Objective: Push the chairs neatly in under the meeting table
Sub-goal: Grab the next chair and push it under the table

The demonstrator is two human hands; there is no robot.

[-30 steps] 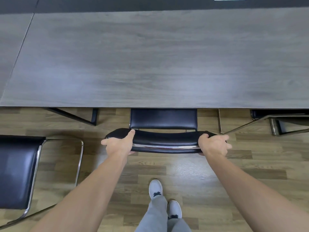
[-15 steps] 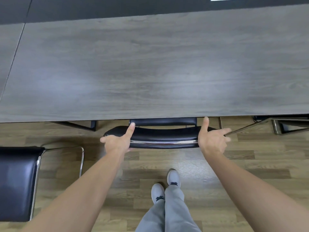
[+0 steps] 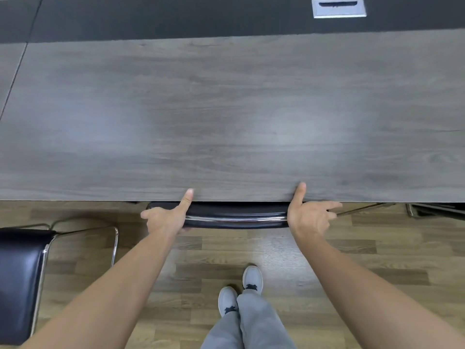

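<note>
The black chair backrest (image 3: 236,215) is seen at lower centre of the frame, tucked against the near edge of the grey wood-grain surface (image 3: 226,117), its seat hidden beneath; the left hand (image 3: 166,217) is wrapped around the backrest's left end, thumb raised over the surface edge; the right hand (image 3: 308,215) is laid flat against the right end, released, fingers spread to the right; a second black chair (image 3: 20,278) is seen at lower left, standing clear of the surface; a metal cable hatch (image 3: 338,7) is set at upper right; grey shoes (image 3: 252,277) are planted on the plank floor.
</note>
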